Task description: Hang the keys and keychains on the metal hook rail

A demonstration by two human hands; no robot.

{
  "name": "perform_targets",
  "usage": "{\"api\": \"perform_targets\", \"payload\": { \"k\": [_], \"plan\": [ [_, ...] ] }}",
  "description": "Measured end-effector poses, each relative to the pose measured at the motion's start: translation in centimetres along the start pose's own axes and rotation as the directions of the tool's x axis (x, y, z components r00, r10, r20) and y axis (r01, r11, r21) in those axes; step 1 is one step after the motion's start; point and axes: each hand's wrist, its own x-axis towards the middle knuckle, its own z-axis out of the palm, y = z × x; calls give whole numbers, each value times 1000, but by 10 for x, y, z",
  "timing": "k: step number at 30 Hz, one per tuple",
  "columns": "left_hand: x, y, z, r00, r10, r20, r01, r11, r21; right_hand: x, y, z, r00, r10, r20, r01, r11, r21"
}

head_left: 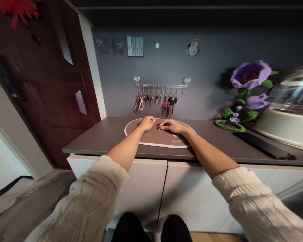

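My left hand point(147, 123) is closed above the left part of an oval brown mat with a white rim point(164, 139); its curled fingers hide whatever may be inside. Just to its right, my right hand point(173, 126) pinches a small dark, shiny metal piece point(158, 127) between thumb and fingers, low over the mat. It looks like a key or key ring, too small to tell for sure. Behind both hands, a clear hook rail point(161, 86) on the wall carries several bunches of keys, among them a pink loop point(141, 103) and a red tag point(164, 105).
The mat lies on a brown countertop point(91, 134) above white cabinet doors point(138, 188). To the right are a black phone-like slab point(265, 145), purple fabric flowers point(251, 76) with a green base, and a cream appliance with a clear dome point(288, 121). A dark red door point(47, 84) stands left.
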Motion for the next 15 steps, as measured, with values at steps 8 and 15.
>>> {"api": "perform_targets", "payload": {
  "k": [8, 15],
  "plan": [
    [1, -3, 1, 1000, 26, 8, -26, 1000, 7, 2, 3, 1, 999, -41, -10, 41, 998, -44],
    [-2, 4, -1, 998, 58, 3, -58, 998, -8, 2, -3, 2, 995, 21, -94, -19, 1000, 17]
  ]
}}
